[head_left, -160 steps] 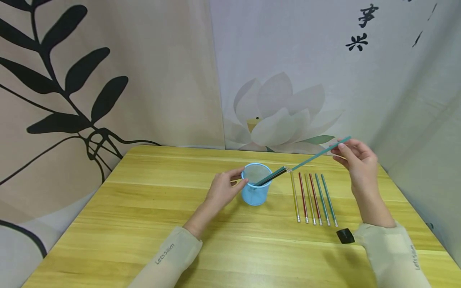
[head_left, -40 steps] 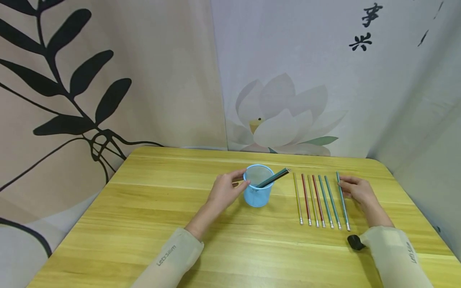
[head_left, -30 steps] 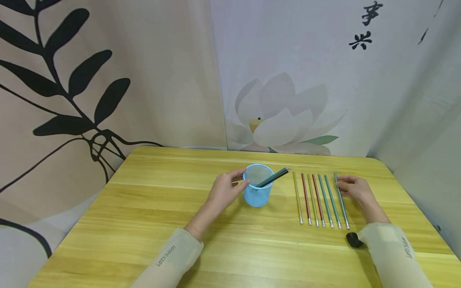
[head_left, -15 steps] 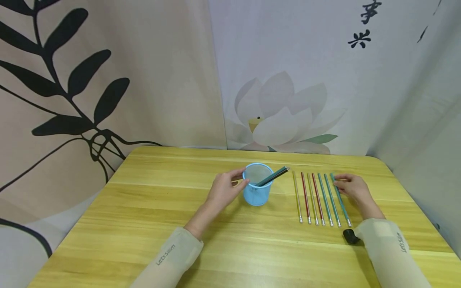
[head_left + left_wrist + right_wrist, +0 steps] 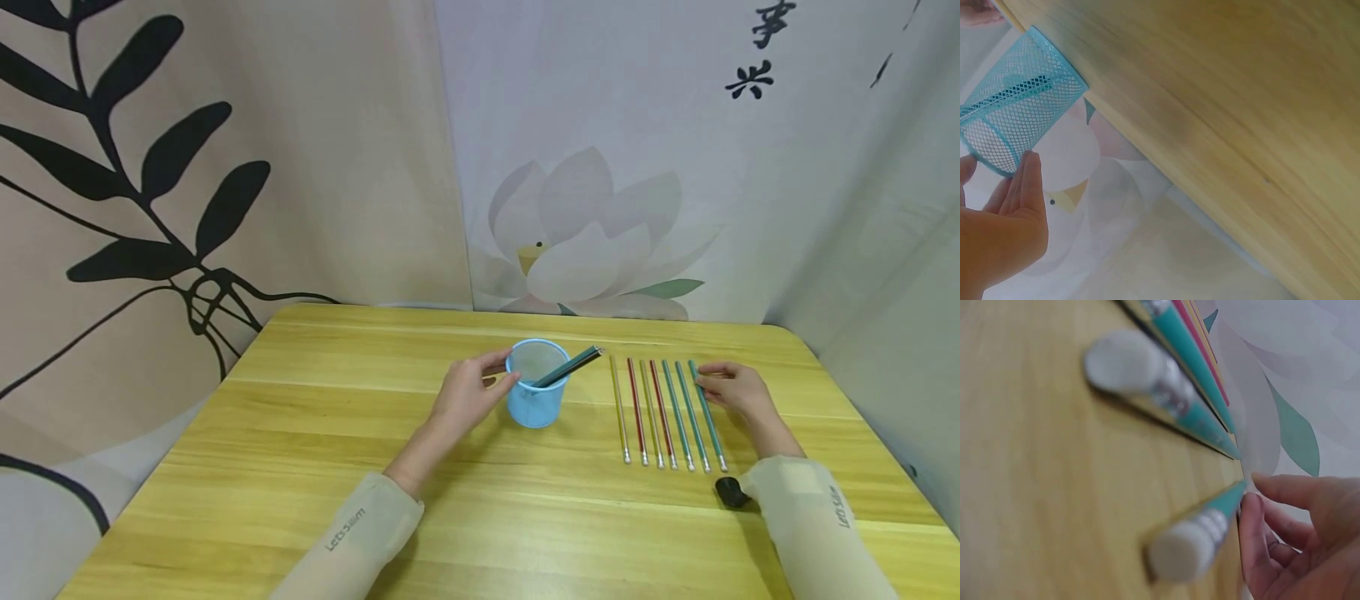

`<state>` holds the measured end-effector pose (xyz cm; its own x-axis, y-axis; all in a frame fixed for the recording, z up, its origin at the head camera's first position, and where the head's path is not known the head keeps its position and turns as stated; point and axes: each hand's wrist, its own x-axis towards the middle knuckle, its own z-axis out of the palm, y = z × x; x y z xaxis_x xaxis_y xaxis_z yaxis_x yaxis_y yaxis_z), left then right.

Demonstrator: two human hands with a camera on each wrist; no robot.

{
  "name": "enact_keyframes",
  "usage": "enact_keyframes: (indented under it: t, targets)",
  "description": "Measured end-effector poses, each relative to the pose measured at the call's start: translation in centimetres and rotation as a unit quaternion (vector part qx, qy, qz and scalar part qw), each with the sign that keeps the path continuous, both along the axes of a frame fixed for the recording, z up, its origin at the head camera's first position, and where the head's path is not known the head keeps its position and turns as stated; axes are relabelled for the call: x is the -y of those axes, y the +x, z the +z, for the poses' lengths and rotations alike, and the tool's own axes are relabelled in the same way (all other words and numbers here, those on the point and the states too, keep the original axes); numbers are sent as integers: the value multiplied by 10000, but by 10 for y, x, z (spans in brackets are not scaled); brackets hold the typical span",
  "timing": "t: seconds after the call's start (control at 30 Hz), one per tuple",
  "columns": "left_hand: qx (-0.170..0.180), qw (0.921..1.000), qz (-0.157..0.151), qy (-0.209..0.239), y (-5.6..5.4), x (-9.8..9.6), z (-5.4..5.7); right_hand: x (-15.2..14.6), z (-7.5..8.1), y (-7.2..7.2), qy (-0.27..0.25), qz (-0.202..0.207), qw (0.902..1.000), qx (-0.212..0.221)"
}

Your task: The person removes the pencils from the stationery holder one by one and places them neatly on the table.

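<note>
My left hand (image 5: 472, 390) holds the rim of a light blue mesh pencil cup (image 5: 534, 408), thumb and fingertips at its left side. Several dark green and black pencils (image 5: 576, 367) lean out of the cup to the right. At the right, my right hand (image 5: 738, 390) pinches the upper part of a teal pencil (image 5: 711, 425) lying on the table. That pencil ends a row with two other teal pencils (image 5: 678, 417), red pencils (image 5: 637, 412) and yellow pencils (image 5: 619, 408). The right wrist view shows its white eraser (image 5: 1179, 553) near the camera, with thumb and forefinger (image 5: 1285, 487) at the far end.
The wooden table (image 5: 315, 467) has its back edge against a curtain (image 5: 360, 167) printed with leaves and a lotus. A black wrist device (image 5: 731, 492) sits by the right sleeve. The pencil row lies right of the cup, erasers toward me.
Earlier the right hand held a teal pencil raised beside the cup. That hand came down to the row's right end, and the pencil shifted left, close alongside the others. The left hand stayed on the cup.
</note>
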<state>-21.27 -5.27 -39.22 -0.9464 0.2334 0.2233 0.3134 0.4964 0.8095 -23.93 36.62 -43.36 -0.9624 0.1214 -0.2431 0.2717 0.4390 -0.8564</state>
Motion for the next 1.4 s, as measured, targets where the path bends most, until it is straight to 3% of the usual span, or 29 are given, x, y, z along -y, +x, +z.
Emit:
enact_keyframes:
  t: [0.27,0.53,0.83,1.07,1.4]
  targets:
    - [35,10000,-33,21,0,-1,-1,0,9,10,-613,-161,9980,-32]
    - [57,10000,-2,33,1,0,0,8,15,15,-491,-188,9983,-246]
    - [-213,9998,-13,-24,0,1,-4,23,23,20,-314,88,9967,-738]
    - [-223,9997,-9,69,1,0,-3,37,32,26,-519,334,9937,-932]
    - [-201,9998,27,43,3,0,-3,61,38,30,-405,683,9918,-1005]
